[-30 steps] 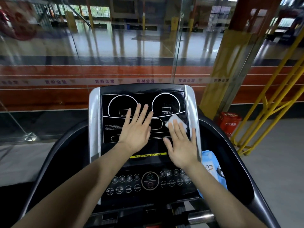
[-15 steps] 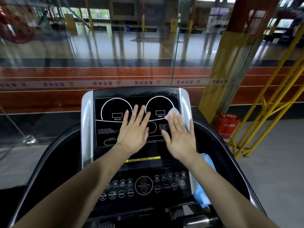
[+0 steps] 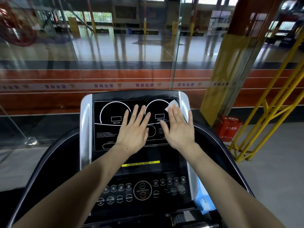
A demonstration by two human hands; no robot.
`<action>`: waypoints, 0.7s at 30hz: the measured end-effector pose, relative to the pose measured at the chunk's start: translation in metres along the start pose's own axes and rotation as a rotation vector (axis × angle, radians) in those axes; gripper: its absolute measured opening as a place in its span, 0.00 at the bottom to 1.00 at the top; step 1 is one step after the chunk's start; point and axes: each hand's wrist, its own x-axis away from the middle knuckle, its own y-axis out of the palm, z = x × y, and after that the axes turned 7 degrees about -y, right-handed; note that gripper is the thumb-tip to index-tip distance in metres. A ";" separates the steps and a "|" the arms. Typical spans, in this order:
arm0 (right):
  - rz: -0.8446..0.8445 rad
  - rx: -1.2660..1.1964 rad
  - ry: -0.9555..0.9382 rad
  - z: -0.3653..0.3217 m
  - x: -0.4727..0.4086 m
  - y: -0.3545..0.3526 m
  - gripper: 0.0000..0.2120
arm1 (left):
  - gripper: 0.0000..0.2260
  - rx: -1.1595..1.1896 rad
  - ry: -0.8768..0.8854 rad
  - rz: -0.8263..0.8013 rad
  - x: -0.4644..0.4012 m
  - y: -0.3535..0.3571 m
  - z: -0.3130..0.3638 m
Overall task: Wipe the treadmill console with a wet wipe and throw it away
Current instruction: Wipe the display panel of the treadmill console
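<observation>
The treadmill console (image 3: 105,142) is a black panel with silver side trim, two round dials and a row of buttons low down. A white wet wipe (image 3: 171,106) lies flat on the panel's upper right corner, and only its far edge shows past my fingertips. My right hand (image 3: 178,129) lies flat on the wipe, pressing it against the console with fingers spread. My left hand (image 3: 134,130) rests flat on the middle of the panel, fingers apart, holding nothing.
A blue wet-wipe pack (image 3: 204,199) sits in the console's right side pocket. A glass wall (image 3: 115,55) stands just beyond the treadmill. A red box (image 3: 228,129) and yellow railings (image 3: 269,112) stand on the floor to the right.
My right hand has slid the wipe up and to the right, from the panel's middle right to its upper right corner. My left hand has stayed flat on the panel.
</observation>
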 end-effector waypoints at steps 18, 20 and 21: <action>0.004 -0.097 -0.042 -0.005 0.041 0.019 0.32 | 0.28 -0.020 -0.045 -0.006 0.038 -0.006 -0.030; 0.016 -0.081 -0.031 -0.004 0.070 0.028 0.32 | 0.28 -0.020 -0.053 -0.002 0.043 -0.003 -0.033; 0.013 -0.078 -0.030 -0.005 0.083 0.032 0.32 | 0.28 -0.016 -0.059 0.000 0.046 -0.002 -0.034</action>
